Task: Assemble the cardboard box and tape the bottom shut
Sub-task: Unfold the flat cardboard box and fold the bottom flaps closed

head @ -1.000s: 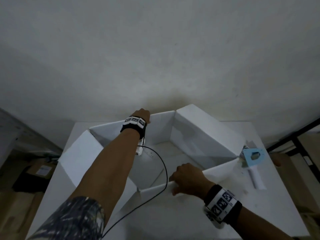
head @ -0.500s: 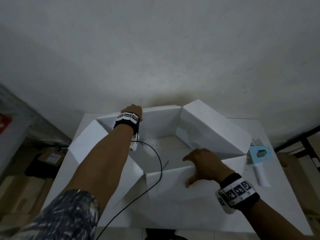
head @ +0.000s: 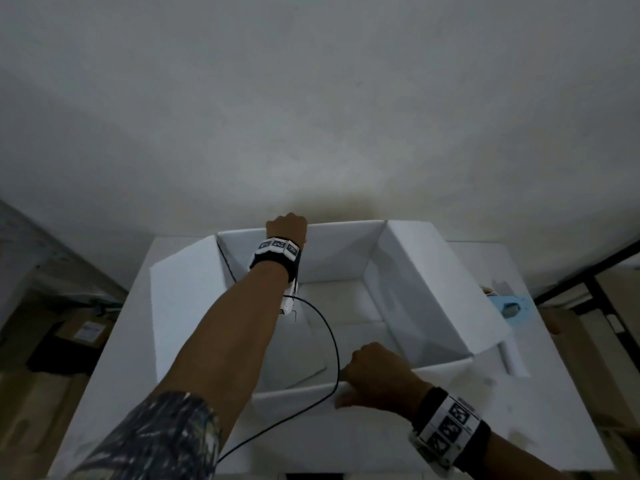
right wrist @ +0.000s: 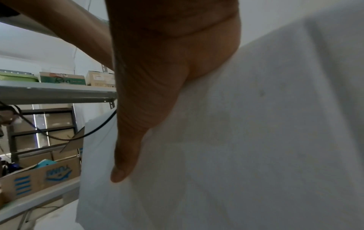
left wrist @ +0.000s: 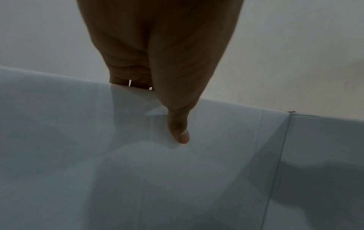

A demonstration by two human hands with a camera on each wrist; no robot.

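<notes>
A white cardboard box [head: 412, 292] stands open on the white table [head: 540, 420], its flaps spread outward. My left hand [head: 287, 225] grips the top edge of the far wall, thumb [left wrist: 180, 132] on the inner face [left wrist: 197, 179] and fingers hidden over the edge. My right hand [head: 377, 374] grips the rim of the near wall [head: 294, 403], with the thumb [right wrist: 126, 155] lying along its outer face [right wrist: 246, 140]. A tape dispenser [head: 510, 310] with a light blue body and white handle lies on the table right of the box.
A black cable [head: 332, 344] from the left wristband hangs into the box and over the near wall. Metal shelving [right wrist: 57, 93] holding boxes stands to the left; a brown carton [right wrist: 39, 177] sits lower down. A dark frame [head: 609, 271] stands to the right. The wall is close behind.
The box has squared up and turned straight on the table. My right hand, lying flat on the near flap half a second ago, now grips the near wall's rim. My left hand stays on the far wall.
</notes>
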